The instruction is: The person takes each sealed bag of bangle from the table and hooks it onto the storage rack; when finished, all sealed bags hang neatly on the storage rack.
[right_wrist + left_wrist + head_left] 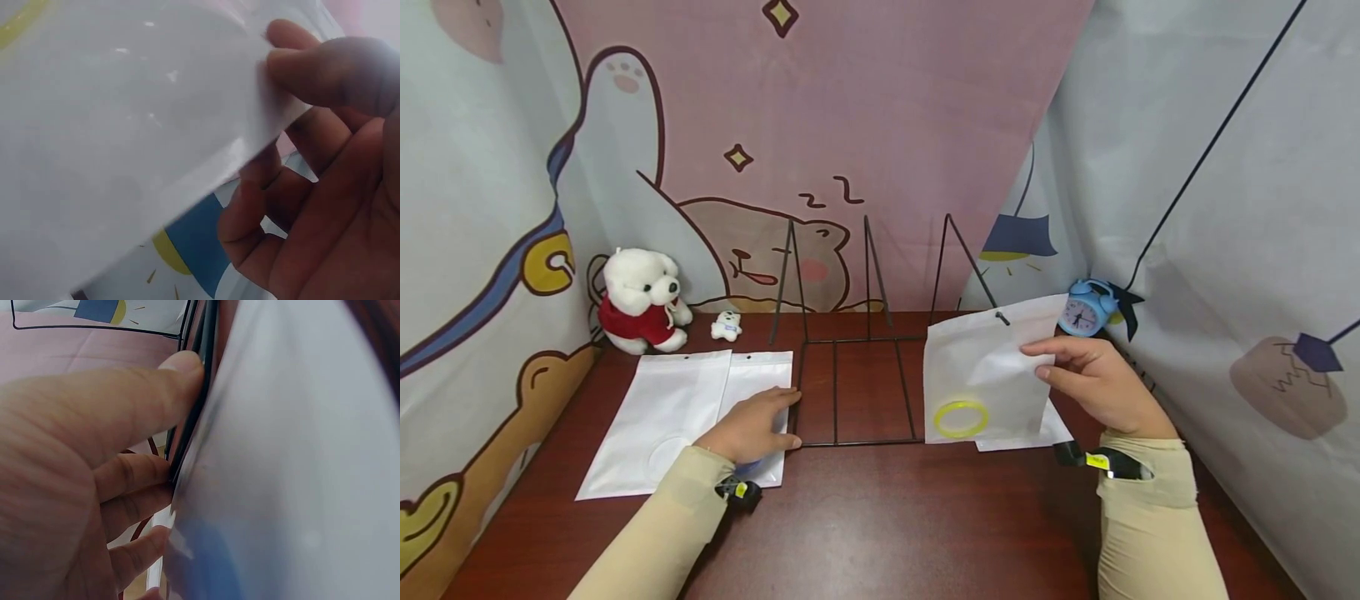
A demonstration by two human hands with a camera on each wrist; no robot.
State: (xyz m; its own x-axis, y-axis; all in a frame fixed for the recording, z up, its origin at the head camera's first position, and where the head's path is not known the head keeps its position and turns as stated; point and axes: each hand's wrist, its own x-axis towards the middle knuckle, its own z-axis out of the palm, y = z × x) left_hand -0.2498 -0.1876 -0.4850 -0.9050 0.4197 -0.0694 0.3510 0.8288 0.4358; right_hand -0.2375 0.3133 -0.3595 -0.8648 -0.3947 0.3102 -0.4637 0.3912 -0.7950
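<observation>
A black wire rack (835,392) with three upright prongs stands mid-table. My left hand (752,425) rests at the left side of its base, above a white bag (767,362); in the left wrist view thumb (181,375) and fingers touch the black wire. My right hand (1093,383) pinches the right edge of a white translucent bag (985,358) between thumb and index finger. A yellow ring (961,419) shows through this bag. The rightmost prong's tip (1002,317) pokes through near its top edge.
Another white bag (655,417) with a pale round shape lies at left. A further white sheet (1056,429) lies beneath the pinched bag. Behind stand a white toy bear (640,292), a tiny bear figure (726,326) and a blue alarm clock (1084,308).
</observation>
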